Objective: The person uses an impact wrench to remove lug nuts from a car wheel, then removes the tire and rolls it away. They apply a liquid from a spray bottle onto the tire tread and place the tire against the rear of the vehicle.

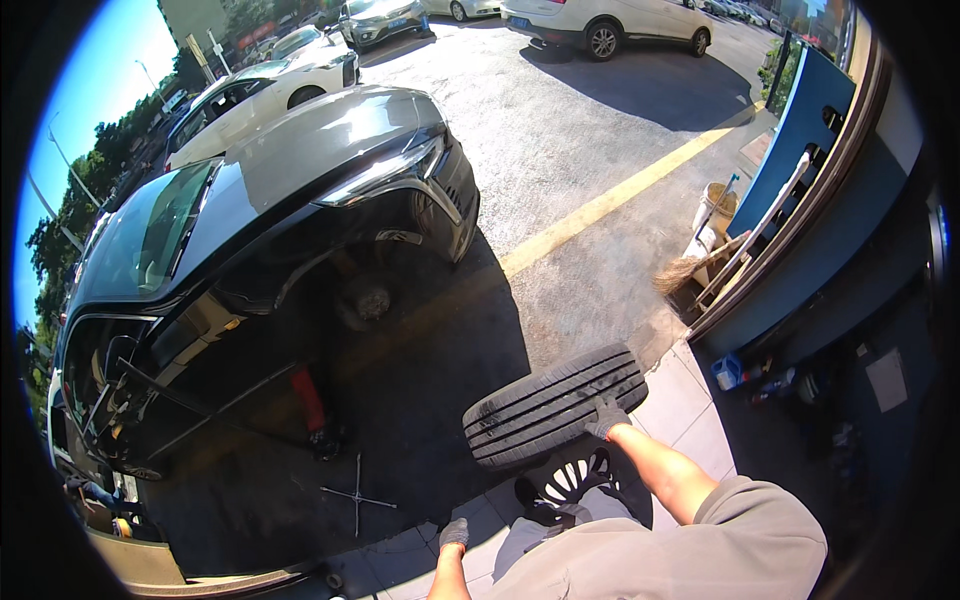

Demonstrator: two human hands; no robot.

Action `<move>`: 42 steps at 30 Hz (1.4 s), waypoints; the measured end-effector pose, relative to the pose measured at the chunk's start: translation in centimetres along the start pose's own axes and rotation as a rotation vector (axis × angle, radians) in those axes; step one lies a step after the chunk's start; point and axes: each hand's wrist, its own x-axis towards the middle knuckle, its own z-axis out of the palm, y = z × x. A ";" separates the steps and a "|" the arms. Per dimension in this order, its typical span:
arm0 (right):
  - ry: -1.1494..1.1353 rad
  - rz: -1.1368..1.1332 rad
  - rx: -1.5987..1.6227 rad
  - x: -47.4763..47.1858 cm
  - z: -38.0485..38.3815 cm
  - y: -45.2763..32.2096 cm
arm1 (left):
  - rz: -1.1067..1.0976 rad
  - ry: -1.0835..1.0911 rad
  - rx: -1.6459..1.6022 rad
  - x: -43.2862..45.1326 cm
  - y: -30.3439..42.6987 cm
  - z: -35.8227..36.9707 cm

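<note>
A car wheel with a black tyre (555, 409) stands upright on its tread in front of me, its spoked rim facing my legs. My right hand (609, 418), in a grey glove, rests on the tread near the tyre's right end. My gloved left hand (454, 532) hangs free over the pale tiles, touching nothing that I can see; its fingers are too small to read. A four-way lug wrench (358, 496) lies on the dark ground at the left. Beyond it is a dark car (322, 142) with its front wheel off and the hub (373, 303) bare. A red jack (307, 397) is at the car's side.
Pale floor tiles (679, 397) meet the asphalt beside the wheel. At the right are a straw broom (675, 274), a bucket (716, 206) and a blue container (727, 372) near a wall. Parked cars stand farther off. A person's arm (105, 493) shows at the far left.
</note>
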 end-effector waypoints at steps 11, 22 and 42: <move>0.352 -0.136 0.099 9.1 -3.1 1.9 | -0.090 0.030 -0.684 5.8 20.8 -3.1; 0.143 -0.188 0.140 17.1 -3.2 2.4 | -0.449 0.118 -0.737 10.4 22.2 -1.8; 0.238 0.228 0.154 8.8 3.7 2.2 | -0.092 0.217 -0.688 19.6 20.1 -12.5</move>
